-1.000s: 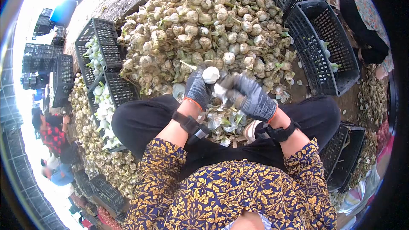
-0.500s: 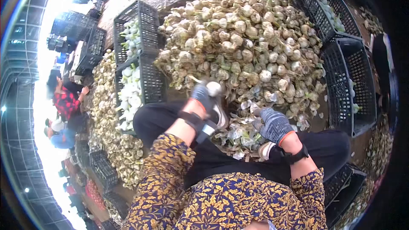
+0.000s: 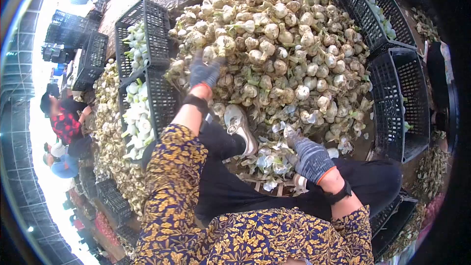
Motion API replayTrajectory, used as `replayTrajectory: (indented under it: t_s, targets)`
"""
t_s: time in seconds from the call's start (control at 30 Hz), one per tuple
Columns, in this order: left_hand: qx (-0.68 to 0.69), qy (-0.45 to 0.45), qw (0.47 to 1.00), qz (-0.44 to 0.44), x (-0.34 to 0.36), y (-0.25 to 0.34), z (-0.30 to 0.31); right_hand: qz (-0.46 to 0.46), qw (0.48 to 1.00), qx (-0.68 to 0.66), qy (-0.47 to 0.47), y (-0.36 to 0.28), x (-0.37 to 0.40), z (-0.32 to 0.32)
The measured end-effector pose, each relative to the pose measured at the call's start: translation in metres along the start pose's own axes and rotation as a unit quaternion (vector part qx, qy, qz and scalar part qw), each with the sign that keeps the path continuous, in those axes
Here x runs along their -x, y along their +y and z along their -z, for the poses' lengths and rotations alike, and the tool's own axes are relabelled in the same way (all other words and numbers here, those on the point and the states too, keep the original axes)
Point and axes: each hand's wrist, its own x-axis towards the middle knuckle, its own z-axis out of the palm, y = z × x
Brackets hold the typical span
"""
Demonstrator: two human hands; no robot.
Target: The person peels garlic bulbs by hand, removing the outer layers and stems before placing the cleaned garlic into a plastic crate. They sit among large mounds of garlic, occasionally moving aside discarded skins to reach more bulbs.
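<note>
A large heap of garlic bulbs (image 3: 289, 44) with dry, dirty skins lies in front of me. My left hand (image 3: 205, 73), in a grey knit glove, reaches to the heap's left side. Its fingers are spread at the bulbs, and I see nothing held in them. My right hand (image 3: 313, 159), gloved alike, stays low above my right leg with its fingers curled. Whatever it may grip is hidden. Loose peeled skins (image 3: 272, 159) lie on the ground beside it, between my shoes.
Black crates (image 3: 159, 95) at the left hold cleaned white bulbs (image 3: 140, 120). More black crates (image 3: 387, 103) stand at the right, with some white bulbs inside. Further left, a person in a red checked top (image 3: 67, 123) sits by another garlic heap (image 3: 110, 132).
My left hand has moved up and left to the heap; the white bulb it held is gone from it. My left leg has shifted, showing the shoe. The right hand has barely moved.
</note>
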Motion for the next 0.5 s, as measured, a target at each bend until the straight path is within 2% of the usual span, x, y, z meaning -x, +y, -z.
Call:
replayTrajectory:
  t_s: [0.03, 0.1, 0.13, 0.17, 0.23, 0.27, 0.3, 0.37, 0.4, 0.43, 0.5]
  targets:
    - [-0.043, -0.039, 0.998, -0.006, 0.012, 0.021, 0.001, -0.003, 1.0, 0.002, 0.001, 0.001, -0.001, 0.001]
    - [-0.144, -0.032, 0.984, -0.1, 0.003, 0.006, -0.023, -0.013, 1.0, 0.004, -0.021, 0.0, -0.004, 0.004]
    - [-0.185, -0.087, 0.978, -0.03, 0.0, 0.013, -0.024, -0.018, 0.999, 0.016, -0.032, 0.0, -0.006, 0.004]
    - [-0.192, -0.065, 0.978, -0.048, -0.011, 0.003, -0.036, -0.013, 0.999, 0.016, -0.032, 0.002, -0.007, 0.004]
    - [-0.179, -0.088, 0.978, -0.056, -0.022, 0.002, -0.033, 0.012, 1.0, 0.015, 0.0, 0.002, -0.005, 0.004]
    - [-0.159, -0.022, 0.979, -0.123, -0.023, 0.011, -0.026, -0.006, 1.0, 0.008, -0.002, -0.002, -0.006, 0.007]
    - [-0.172, -0.041, 0.979, -0.1, -0.022, 0.021, -0.019, -0.009, 1.0, 0.006, -0.001, -0.001, -0.007, 0.007]
    - [-0.206, -0.095, 0.967, -0.115, -0.02, 0.039, -0.007, 0.007, 0.999, 0.011, 0.037, 0.003, -0.007, 0.006]
    - [-0.197, -0.111, 0.964, -0.143, -0.014, 0.048, -0.002, 0.041, 0.996, 0.007, 0.077, 0.005, -0.007, 0.007]
    - [-0.212, -0.127, 0.956, -0.156, -0.006, 0.057, 0.004, 0.103, 0.991, 0.066, 0.06, 0.008, -0.007, 0.008]
    - [-0.167, -0.198, 0.957, -0.13, 0.019, 0.08, 0.014, 0.017, 0.989, -0.047, 0.136, -0.006, -0.005, 0.02]
